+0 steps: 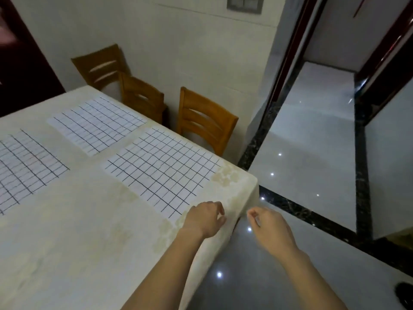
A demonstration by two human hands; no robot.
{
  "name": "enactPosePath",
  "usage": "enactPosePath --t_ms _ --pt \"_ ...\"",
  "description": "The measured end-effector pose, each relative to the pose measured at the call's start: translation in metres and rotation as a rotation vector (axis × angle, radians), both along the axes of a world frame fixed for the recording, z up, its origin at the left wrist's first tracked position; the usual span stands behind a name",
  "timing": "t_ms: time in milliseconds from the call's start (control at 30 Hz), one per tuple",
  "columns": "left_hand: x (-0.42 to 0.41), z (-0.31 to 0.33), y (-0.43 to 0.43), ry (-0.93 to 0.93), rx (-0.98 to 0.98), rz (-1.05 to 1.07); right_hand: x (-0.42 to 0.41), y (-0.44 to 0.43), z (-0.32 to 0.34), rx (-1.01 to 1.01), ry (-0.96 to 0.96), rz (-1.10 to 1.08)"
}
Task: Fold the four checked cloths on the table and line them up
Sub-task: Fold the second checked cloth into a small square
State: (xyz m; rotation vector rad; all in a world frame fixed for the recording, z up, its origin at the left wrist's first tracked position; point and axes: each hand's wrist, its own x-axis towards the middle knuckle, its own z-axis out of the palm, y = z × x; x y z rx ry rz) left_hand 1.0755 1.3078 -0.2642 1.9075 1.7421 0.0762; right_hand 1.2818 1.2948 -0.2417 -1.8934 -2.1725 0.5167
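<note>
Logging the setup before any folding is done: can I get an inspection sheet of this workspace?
Surface: table under a cream cover with a faint pattern.
Job's things: three cloths seen, all flat and unfolded: nearest checked cloth, far checked cloth, left checked cloth cut off by the frame edge. The fourth is not in view.
Clutter: nothing seen.
Hands: left hand by the nearest cloth's near corner, fingers loosely curled, holding nothing; contact unclear. Right hand off the table, over the floor, holding nothing.
Cables: nothing seen.
Surroundings: three wooden chairs along the table's far side, glossy tiled floor, switch plate on the wall.
</note>
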Motion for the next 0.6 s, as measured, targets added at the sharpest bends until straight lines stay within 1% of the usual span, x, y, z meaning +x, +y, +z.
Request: enactPosePath --t_ms 100,267,367,467,600 --pt "-0.034 -0.022 0.021 0.019 -0.064 0.148 -0.025 0.052 -0.017 -0.038 0.056 0.126" --pt "-0.066 -0.058 0.038 0.079 -0.137 0.447 -0.070 0.143 -0.050 -0.153 0.069 0.390" --pt "-0.068 -0.067 0.050 0.095 -0.192 0.592 -0.095 0.185 -0.058 -0.174 0.087 0.556" --pt "-0.060 -0.074 0.065 0.081 -0.172 0.734 -0.107 0.219 -0.062 -0.214 0.087 0.670" --pt "-0.041 -0.089 0.067 0.036 -0.203 0.873 -0.123 0.261 -0.076 -0.338 0.015 0.816"
